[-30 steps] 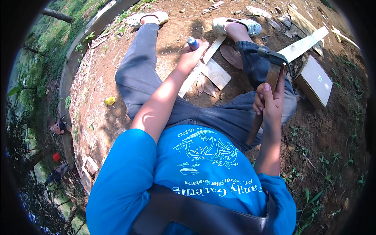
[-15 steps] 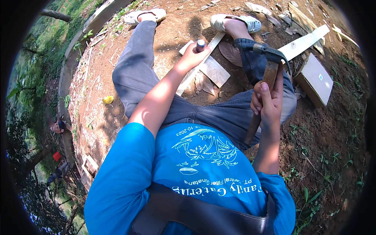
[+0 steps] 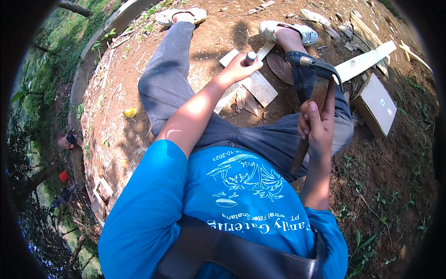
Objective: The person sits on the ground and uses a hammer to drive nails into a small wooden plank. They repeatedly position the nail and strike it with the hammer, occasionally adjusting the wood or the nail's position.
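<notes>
My left hand (image 3: pixel 240 69) is closed around a dark cylindrical handle (image 3: pixel 250 57) with a pale, rounded end pointing up; its lower part is hidden. Below that hand, a narrow wooden strip (image 3: pixel 224 103) crosses a short flat board (image 3: pixel 261 88) on the soil between my legs. In my right hand (image 3: pixel 317 122) is a claw hammer (image 3: pixel 319 92), gripped high on its brown wooden handle. Its dark head points up above my fingers, with the index finger stretched along the handle. The hammer is apart from the wood.
A cardboard-coloured box (image 3: pixel 377 104) rests right of my knee, beside a long pale plank (image 3: pixel 364 60). Dry leaves (image 3: pixel 279 69) lie around the boards. A low concrete edge (image 3: pixel 80 86) borders the ground on the left, where another person (image 3: pixel 67 140) appears far off.
The view has shifted slightly, so the ground, feet and boards appear farther right. My left hand has moved a little right over the boards. My right hand still grips the hammer.
</notes>
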Motion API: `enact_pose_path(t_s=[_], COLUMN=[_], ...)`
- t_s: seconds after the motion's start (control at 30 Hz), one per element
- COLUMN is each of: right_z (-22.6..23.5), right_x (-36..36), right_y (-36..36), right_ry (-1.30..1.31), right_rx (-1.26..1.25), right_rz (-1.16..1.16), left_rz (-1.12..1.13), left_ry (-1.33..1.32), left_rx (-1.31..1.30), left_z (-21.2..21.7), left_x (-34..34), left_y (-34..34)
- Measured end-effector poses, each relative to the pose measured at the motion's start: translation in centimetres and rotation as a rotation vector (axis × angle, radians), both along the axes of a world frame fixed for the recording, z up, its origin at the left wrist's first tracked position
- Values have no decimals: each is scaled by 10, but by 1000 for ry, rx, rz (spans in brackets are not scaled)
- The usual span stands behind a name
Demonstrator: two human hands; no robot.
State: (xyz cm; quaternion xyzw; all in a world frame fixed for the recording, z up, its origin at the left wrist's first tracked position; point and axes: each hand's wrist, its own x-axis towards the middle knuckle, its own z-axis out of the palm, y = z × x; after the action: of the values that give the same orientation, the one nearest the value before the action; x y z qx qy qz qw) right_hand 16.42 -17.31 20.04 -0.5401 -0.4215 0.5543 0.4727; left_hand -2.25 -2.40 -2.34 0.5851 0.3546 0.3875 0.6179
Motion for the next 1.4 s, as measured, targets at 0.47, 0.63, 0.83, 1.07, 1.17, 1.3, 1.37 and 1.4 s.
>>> enact_pose_path(t_s=[0.47, 0.63, 0.83, 1.07, 1.17, 1.3, 1.37, 1.4], right_z=[59, -34, 55, -40, 55, -44, -51, -27], right_x=[-30, -16, -28, 4, -42, -9, -4, -11], right_y=[32, 32, 30, 43, 29, 30, 35, 34], right_ry=[-222, -639, -250, -642, -163, -643, -637, -447], right_rx=[498, 142, 407, 335, 335, 359, 164, 39], right_rz=[106, 328, 107, 273, -14, 183, 307, 254], left_rz=[-43, -34, -24, -79, -31, -86, -58, -28], left_ry=[102, 13, 29, 72, 65, 151, 157, 129], left_rx=[31, 1, 89, 137, 125, 113, 127, 79], left_z=[-4, 4, 8, -6, -5, -4, -3, 4], left_x=[4, 24, 7, 15, 9, 19, 8, 5], left_y=[-4, -12, -10, -1, -10, -2, -4, -9])
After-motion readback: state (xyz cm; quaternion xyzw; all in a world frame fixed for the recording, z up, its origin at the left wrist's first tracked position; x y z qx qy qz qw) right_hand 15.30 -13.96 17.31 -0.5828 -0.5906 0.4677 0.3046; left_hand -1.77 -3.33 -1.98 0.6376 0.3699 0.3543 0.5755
